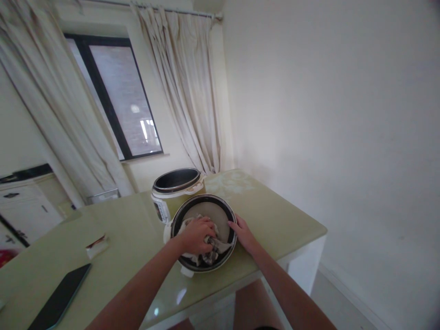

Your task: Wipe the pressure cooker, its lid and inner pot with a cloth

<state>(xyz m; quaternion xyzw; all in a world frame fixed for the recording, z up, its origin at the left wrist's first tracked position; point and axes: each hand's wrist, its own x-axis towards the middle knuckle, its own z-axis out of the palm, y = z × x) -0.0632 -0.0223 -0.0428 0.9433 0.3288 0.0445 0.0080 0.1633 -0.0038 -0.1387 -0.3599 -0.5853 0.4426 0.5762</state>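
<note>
A rice cooker stands on the pale green table with its lid flipped open toward me, inner side up. My left hand is closed on a crumpled grey-white cloth and presses it onto the lid's inner plate. Resting on the lid's right rim, my right hand has its fingers stretched along the edge and holds nothing. The cooker's dark inner pot is open behind the lid.
A dark phone or tablet lies flat at the table's near left. A small white packet sits beside it. Curtains and a window are behind the table, a white wall to the right, a white cabinet at far left.
</note>
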